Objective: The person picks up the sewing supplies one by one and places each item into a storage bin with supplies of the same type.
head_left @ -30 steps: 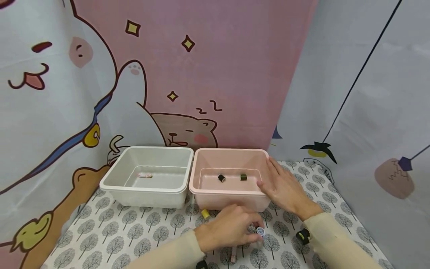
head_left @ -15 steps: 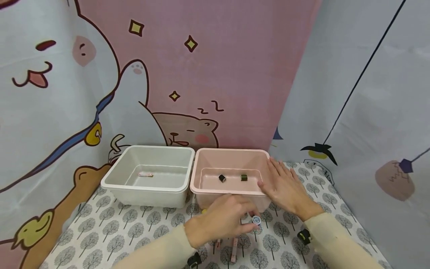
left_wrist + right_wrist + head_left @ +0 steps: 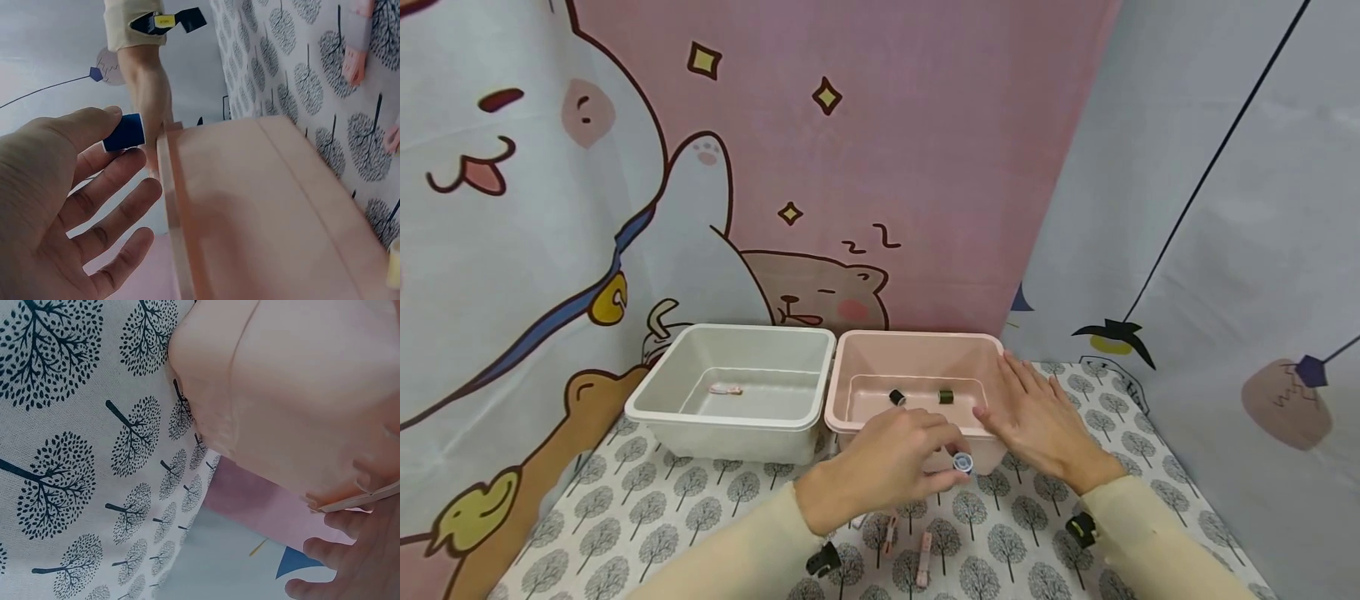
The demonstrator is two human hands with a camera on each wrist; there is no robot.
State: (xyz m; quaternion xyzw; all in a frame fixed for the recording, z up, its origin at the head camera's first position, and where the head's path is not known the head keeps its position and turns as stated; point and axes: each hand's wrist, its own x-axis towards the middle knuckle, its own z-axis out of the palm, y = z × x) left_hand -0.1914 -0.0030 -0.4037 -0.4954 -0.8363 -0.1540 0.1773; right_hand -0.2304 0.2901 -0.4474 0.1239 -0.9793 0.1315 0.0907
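My left hand (image 3: 883, 462) pinches a small blue thread spool (image 3: 962, 463) between thumb and forefinger, its other fingers spread loosely. In the left wrist view the spool's blue side (image 3: 124, 132) faces the camera, just beyond the pink bin's front rim. My right hand (image 3: 1041, 421) rests on the right rim of the pink bin (image 3: 917, 337) with its fingers extended. Inside that bin lie a black thread spool (image 3: 897, 397) and a dark green one (image 3: 946, 397), apart from each other.
Left of the pink bin stands a white bin (image 3: 722, 421) with a slim pink item (image 3: 726, 390) inside. Similar slim pink items (image 3: 923, 558) lie on the tree-patterned cloth (image 3: 977, 575). A yellow spool (image 3: 394, 269) stands near the pink bin. Printed curtains hang behind.
My left hand has risen and moved slightly left with the blue spool, from over the cloth to the pink bin's front. My right hand has stayed on the rim.
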